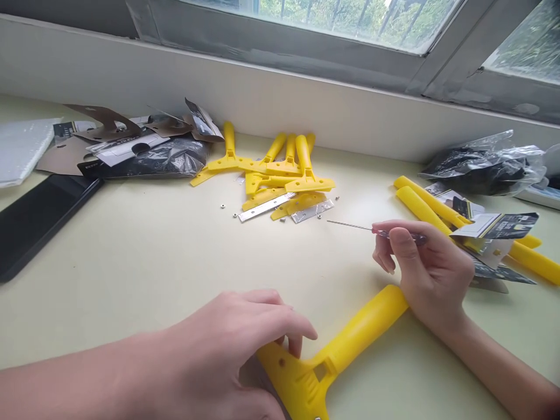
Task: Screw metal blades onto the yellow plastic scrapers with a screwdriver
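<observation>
A yellow plastic scraper (pixel 359 332) lies at the near edge of view, its handle slanting up to the right. My left hand (pixel 236 344) is closed around the left side of its wide head, with fingertips over the far edge. Part of a metal blade edge shows below the palm. My right hand (pixel 431 262) pinches a thin screwdriver (pixel 352 225) with a dark handle, its shaft level and pointing left above the table. The wrist rests close to the end of the scraper's handle. Beyond my hands lies a pile of yellow scraper parts (pixel 301 163) with a loose blade (pixel 266 207).
Small nuts (pixel 235 216) are scattered before the pile. A black phone (pixel 44 219) lies left, below torn packaging (pixel 144 146) and a white stack (pixel 24 149). Packaged yellow scrapers (pixel 422 207) and a dark plastic bag (pixel 485 166) lie right. A wall and window (pixel 341 23) stand behind.
</observation>
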